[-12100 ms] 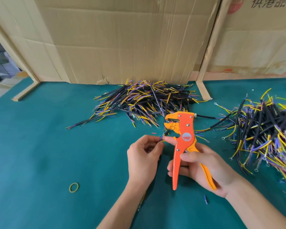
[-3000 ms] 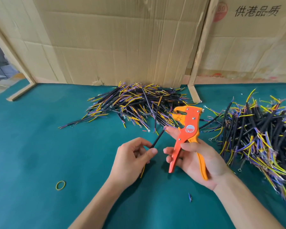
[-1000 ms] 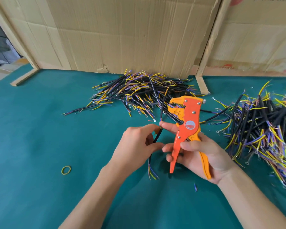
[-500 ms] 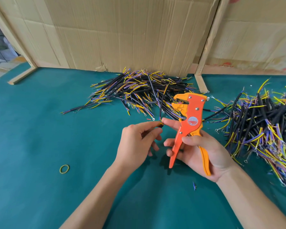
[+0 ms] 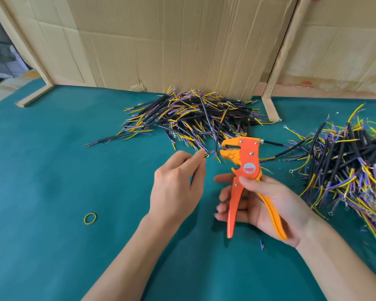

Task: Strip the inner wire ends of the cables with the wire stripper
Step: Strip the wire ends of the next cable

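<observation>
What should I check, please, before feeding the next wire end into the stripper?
1. Right hand holds the stripper by its handles: ok.
2. Stripper jaws stand open, nothing between them: ok.
3. Left hand pinches a wire end at its fingertips: ok.
4. Wire end lined up with the jaws: not ok, it sits to their left, apart.
5. Which inner wire is pinched: cannot tell.
6. Unstripped cables lie close on the right: ok.

No readable text; only a blurred round red label on the wire stripper.
</observation>
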